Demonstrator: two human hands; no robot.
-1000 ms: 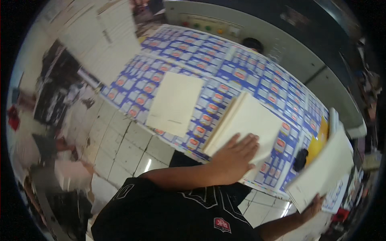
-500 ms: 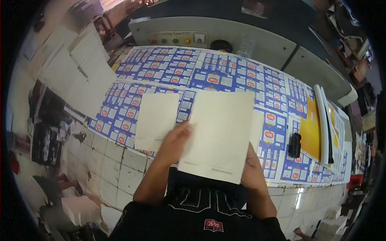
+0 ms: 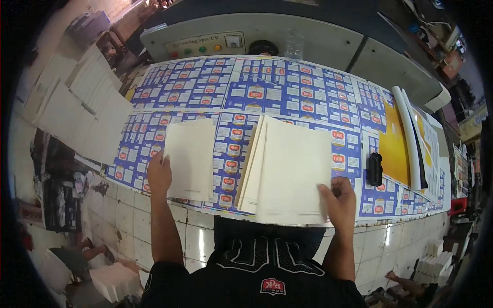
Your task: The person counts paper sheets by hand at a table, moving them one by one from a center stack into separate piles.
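Two piles of blank cream paper lie on the printed sheets covering the table. At the upper left edge of the left pile (image 3: 190, 159), my left hand (image 3: 160, 173) closes thumb and fingers on the paper; how many sheets it pinches is hidden. The right pile (image 3: 295, 169) is fanned, its lower sheets (image 3: 250, 174) showing along the left side. Beside its lower right edge is my right hand (image 3: 340, 203), loosely bent with the fingers apart. Its fingertips touch or nearly touch the top sheet, and part of the hand is blurred.
Blue printed sheets (image 3: 251, 92) cover the table. To the right are a black object (image 3: 375, 169), yellow sheets (image 3: 396, 149) and a white roll (image 3: 408, 138). A grey machine panel (image 3: 318, 43) stands behind; tall paper stacks (image 3: 84, 120) rise at left.
The paper I held up in both hands now lies on the right pile. My left hand has moved left to the other pile; my right hand has shifted slightly right and up.
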